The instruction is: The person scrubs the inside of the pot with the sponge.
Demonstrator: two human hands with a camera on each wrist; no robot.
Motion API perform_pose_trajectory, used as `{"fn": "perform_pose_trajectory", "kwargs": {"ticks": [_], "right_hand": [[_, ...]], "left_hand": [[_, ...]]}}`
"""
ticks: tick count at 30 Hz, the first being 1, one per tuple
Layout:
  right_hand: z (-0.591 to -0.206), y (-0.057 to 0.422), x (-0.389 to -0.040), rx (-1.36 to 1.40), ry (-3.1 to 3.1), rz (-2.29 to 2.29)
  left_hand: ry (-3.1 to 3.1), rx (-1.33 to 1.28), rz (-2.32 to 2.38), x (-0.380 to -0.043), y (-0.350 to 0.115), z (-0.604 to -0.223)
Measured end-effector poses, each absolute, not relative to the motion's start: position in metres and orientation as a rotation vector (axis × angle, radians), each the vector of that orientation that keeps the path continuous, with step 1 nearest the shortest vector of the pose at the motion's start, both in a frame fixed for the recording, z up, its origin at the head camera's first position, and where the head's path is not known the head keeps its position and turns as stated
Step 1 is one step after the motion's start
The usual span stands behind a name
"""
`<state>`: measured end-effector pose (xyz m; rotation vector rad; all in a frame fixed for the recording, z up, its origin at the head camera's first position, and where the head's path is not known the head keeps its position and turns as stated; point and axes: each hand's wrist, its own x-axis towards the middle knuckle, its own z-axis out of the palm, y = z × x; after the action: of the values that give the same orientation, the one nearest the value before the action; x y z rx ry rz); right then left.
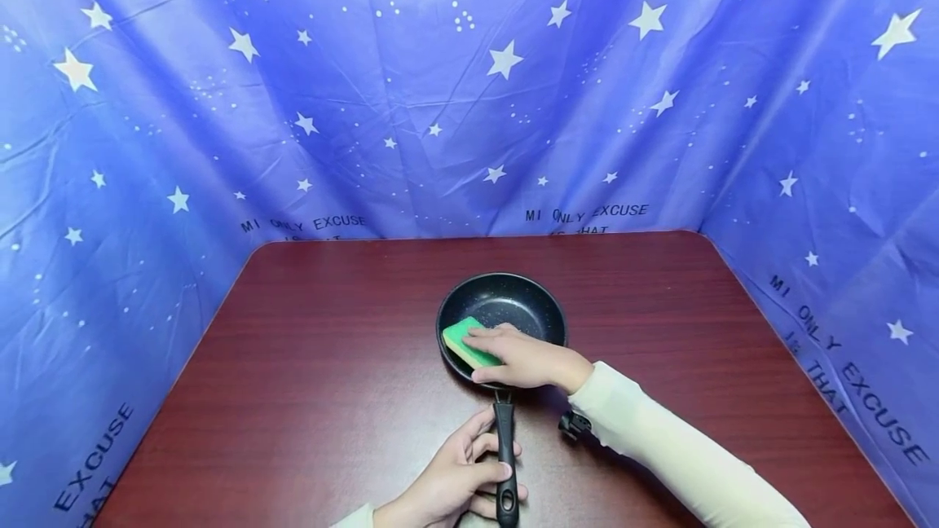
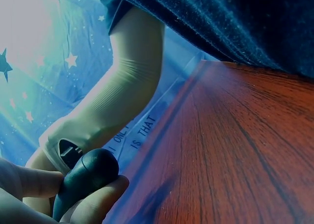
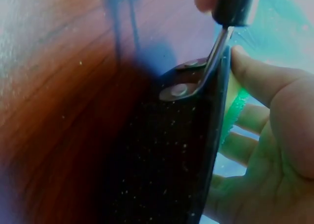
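Observation:
A black speckled frying pan [image 1: 539, 308] is on the table, its handle toward me. My left hand [image 1: 458, 471] grips the black handle [image 1: 504, 438], thumb on top and fingers underneath. In the left wrist view the handle's rounded end [image 2: 100, 167] shows between thumb and fingers. My right hand [image 1: 524, 358] reaches over the pan and holds a green and yellow sponge [image 1: 462, 334] against the left inner side. The right wrist view shows the pan's dark outer side [image 3: 167, 150] and riveted handle bracket, with the sponge's green edge [image 3: 235, 108] by the fingers, mostly hidden behind the rim.
The red-brown wooden table [image 1: 330, 332] has rounded far corners. Blue star-print curtains [image 1: 411, 88] stand around its back and sides. A small black device [image 1: 575, 424] sits at the right wrist, by the pale sleeve [image 1: 675, 446].

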<state>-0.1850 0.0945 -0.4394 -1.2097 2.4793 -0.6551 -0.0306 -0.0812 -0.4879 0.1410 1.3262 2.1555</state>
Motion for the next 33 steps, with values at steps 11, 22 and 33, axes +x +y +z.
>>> {"fn": "perform_pose_trajectory", "kwargs": {"ticks": [11, 22, 33], "right_hand": [[-0.445, 0.093, -0.199, -1.302, 2.560, -0.610], [-0.449, 0.094, -0.208, -1.413, 2.726, -0.399], [-0.449, 0.092, -0.213, -1.455, 2.849, -0.085]], "left_hand": [[1.322, 0.115, 2.175, -0.031, -0.081, -0.486], [1.345, 0.109, 2.157, -0.033, -0.081, -0.484], [1.348, 0.096, 2.158, -0.032, -0.081, -0.488]]}}
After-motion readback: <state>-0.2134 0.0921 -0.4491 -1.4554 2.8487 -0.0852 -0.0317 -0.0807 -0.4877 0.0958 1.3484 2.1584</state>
